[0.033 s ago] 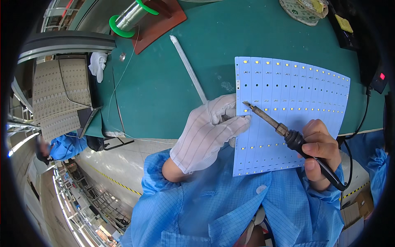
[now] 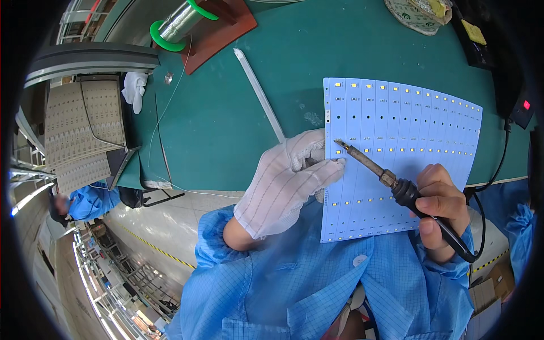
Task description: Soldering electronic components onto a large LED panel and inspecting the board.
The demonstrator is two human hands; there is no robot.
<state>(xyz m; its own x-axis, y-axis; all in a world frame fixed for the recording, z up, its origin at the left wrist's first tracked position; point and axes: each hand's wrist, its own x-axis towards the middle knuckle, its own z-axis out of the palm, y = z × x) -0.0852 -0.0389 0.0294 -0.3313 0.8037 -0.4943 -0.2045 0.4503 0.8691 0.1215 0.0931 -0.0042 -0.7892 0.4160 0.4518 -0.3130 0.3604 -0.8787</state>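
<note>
Board: the blue board (image 2: 422, 133) is held up in front of your coat (image 2: 249, 292), at the near edge of the green bench (image 2: 226, 122); it carries rows of small yellowish lights and is divided into narrow strips.
Left hand: your gloved left hand (image 2: 283, 184) pinches the board's left edge, thumb on the face and fingers partly hidden.
Right hand: your bare right hand (image 2: 442, 201) is closed around the dark handle of the soldering iron (image 2: 407, 194).
Iron tip: it points up and left at the leftmost strip, just above a light; you cannot tell here whether it touches.
Writing on the board: tiny printed marks sit beside the parts and along the left edge, too small to read.
Wrapper: the pale wrapper (image 2: 412, 20) at the far right of the bench bears green printed marks, partly cut off.
Black box: the box (image 2: 520, 116) to your right shows a small lit red display, too blurred to read.
Solder: the spool (image 2: 177, 27) has green rims and sits by a reddish-brown stand (image 2: 237, 25).
White strip: the strip (image 2: 258, 93) lies slanting on the bench, its near end at your glove.
Sponge: the yellow sponge (image 2: 473, 32) is at the upper right.
</note>
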